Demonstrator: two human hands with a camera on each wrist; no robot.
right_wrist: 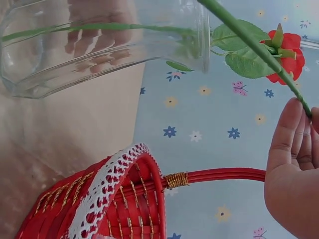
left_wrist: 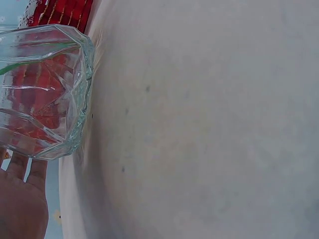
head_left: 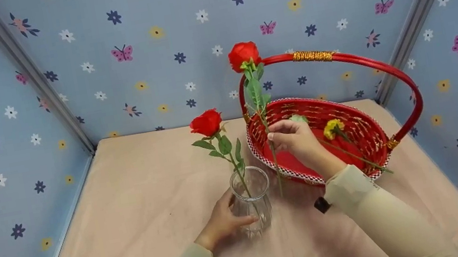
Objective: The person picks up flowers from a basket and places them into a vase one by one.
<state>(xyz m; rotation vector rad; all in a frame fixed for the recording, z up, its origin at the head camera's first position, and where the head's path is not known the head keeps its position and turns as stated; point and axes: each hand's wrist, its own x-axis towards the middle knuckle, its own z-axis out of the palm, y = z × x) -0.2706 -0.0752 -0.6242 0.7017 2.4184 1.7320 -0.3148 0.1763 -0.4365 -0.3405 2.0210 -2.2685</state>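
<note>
My left hand holds a clear glass vase around its side, thumb across the front and fingers behind. One red rose stands in the vase, leaning left, its stem visible through the glass in the right wrist view. With thumb and fingertips, my right hand pinches the green stem of a second red rose. This rose is upright, bloom at the top, and its lower stem hangs just right of the vase rim, in front of the basket edge.
A red woven basket with a tall arched handle stands behind and right of the vase. Inside lies a yellow flower, and a green stem pokes over the rim. Flower-patterned walls enclose the cloth-covered table.
</note>
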